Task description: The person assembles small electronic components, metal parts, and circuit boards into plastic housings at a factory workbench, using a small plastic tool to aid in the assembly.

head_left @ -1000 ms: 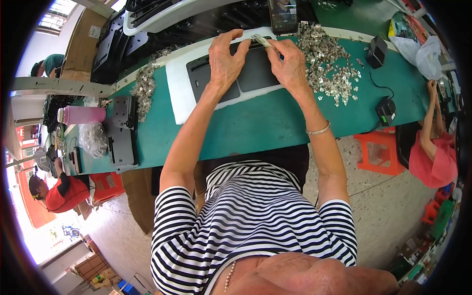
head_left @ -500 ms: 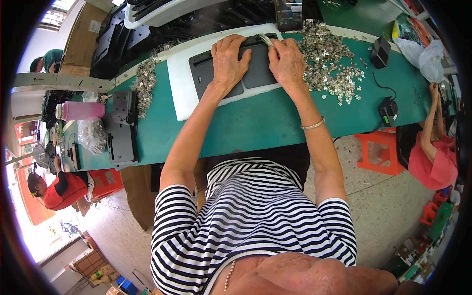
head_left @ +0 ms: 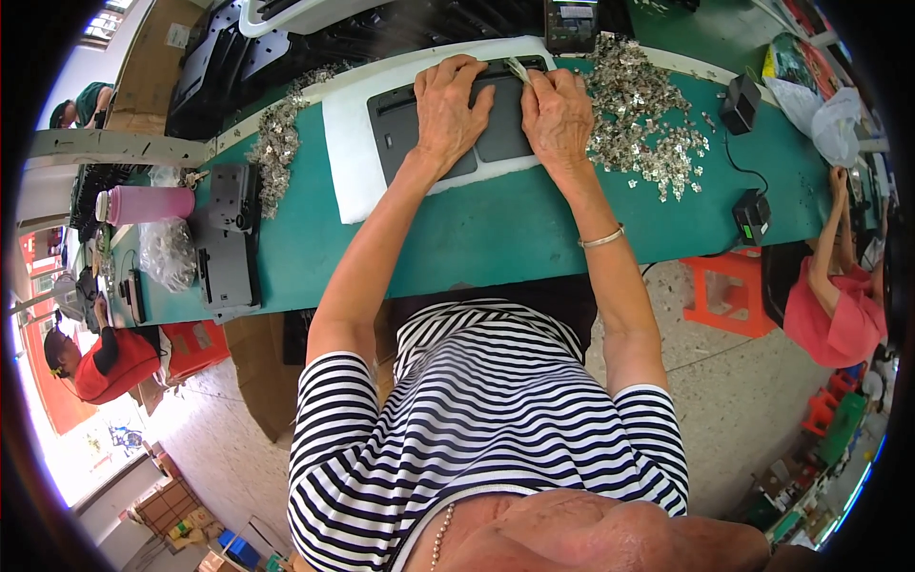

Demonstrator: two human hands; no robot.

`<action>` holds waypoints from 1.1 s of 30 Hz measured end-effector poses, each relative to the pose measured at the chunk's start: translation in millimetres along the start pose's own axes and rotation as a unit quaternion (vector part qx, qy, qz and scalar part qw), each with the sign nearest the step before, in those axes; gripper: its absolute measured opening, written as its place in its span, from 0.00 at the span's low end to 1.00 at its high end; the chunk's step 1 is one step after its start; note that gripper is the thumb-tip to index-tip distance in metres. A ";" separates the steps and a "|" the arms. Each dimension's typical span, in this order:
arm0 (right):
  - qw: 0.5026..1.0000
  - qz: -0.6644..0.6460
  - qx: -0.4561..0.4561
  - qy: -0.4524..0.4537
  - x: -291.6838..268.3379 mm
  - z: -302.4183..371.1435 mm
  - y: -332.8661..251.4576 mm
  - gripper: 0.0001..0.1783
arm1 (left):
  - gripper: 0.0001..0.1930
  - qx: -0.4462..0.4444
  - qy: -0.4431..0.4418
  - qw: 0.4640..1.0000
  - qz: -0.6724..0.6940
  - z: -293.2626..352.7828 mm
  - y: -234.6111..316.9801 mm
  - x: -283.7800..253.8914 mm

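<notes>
A dark grey flat plastic panel with recessed slots along its far edge lies on a white padded sheet. My left hand rests on the panel's middle, fingers bent toward the far edge and thumb spread apart. To its right, my right hand is closed in a pinch on a thin pale tool, whose tip points toward the far edge of the panel. My fingers partly hide that tip, and what it touches I cannot tell. Small silvery metal clips lie in a heap just right of my right hand.
More metal clips line the left side of the green table. A phone stands behind the panel. At left are a pink bottle, a plastic bag and dark plastic parts. Black adapters sit at right; people work on both sides.
The whole view has shifted slightly. Both hands keep nearly the same places on the panel, with the right still pinching the pale tool, which has turned a little more upright.
</notes>
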State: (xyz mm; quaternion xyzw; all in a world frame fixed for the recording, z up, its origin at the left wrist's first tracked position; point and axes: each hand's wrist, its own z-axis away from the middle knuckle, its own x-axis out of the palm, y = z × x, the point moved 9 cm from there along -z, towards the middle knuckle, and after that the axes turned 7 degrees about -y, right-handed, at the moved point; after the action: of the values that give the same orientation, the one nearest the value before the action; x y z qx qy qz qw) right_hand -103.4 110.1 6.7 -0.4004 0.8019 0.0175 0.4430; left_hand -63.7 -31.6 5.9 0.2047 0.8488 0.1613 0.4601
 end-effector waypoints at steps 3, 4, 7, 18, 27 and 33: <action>1.000 0.006 -0.004 0.005 0.6 0.0 -0.4 0.10 | 0.16 0.005 0.004 1.000 -0.001 0.1 -0.2 1.3; 1.000 0.011 -0.007 0.007 0.5 0.0 -0.6 0.10 | 0.16 0.007 0.005 1.000 0.001 0.0 -0.1 1.6; 1.000 0.021 -0.013 0.009 0.8 -0.1 -2.7 0.10 | 0.16 0.010 0.009 1.000 -0.002 0.8 -0.5 2.2; 0.996 0.078 -0.033 0.016 1.0 0.5 -9.4 0.06 | 0.17 0.028 0.009 0.999 -0.021 1.9 4.6 2.9; 0.995 0.088 -0.034 0.023 2.1 0.4 -8.8 0.04 | 0.19 0.048 -0.007 0.998 -0.048 1.8 9.7 6.7; 0.994 0.103 -0.027 0.025 0.6 -0.5 -12.1 0.04 | 0.19 0.040 -0.025 0.996 -0.078 1.4 13.5 7.6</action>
State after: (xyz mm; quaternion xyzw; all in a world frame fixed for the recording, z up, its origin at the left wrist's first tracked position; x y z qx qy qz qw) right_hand -95.9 101.3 10.5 -0.3276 0.8492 0.0751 0.4072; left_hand -63.6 -16.1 6.0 0.1599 0.8563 0.0851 0.4836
